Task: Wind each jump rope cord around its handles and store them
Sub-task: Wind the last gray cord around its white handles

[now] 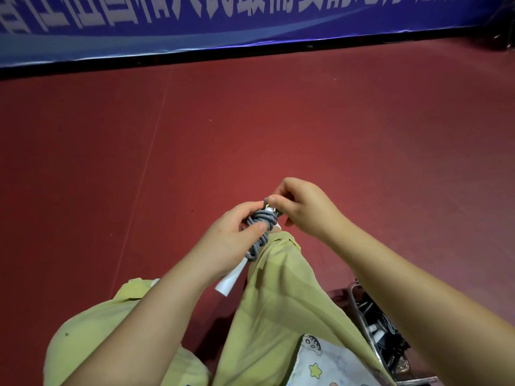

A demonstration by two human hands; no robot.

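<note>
The left forearm is reaching in from the lower left, angling up toward the middle of the view, bare from elbow to wrist. At its end the left hand (232, 232) is curling around a bundle of grey braided jump rope cord (260, 221), with the thumb (256, 228) pressing across the front of the coils and the other fingers wrapping behind them, so this hand is gripping the wound bundle. Below the hand, the white smooth plastic handles (230, 282) are sticking out downward and to the left, lying close together; their upper ends are disappearing into the grey windings.

The bundle is being held in the air in front of the person, above the right knee of the loose yellow-green trousers (278, 288), and well above the dark red sports floor (250, 121).

Just right of the bundle, the right hand (303, 207) is bending down at the wrist, its forearm coming in from the lower right edge. Its thumb and forefinger are pinching the last short piece of grey cord at the top of the handles, where a small yellow and black part is showing; the remaining fingers are curling loosely underneath.

At the lower right, beside the right leg, a metal wire basket (359, 299) is standing on the floor, holding dark items too blurred to tell apart. Along the top, a blue banner with white characters (250, 20) is running across the wall.
</note>
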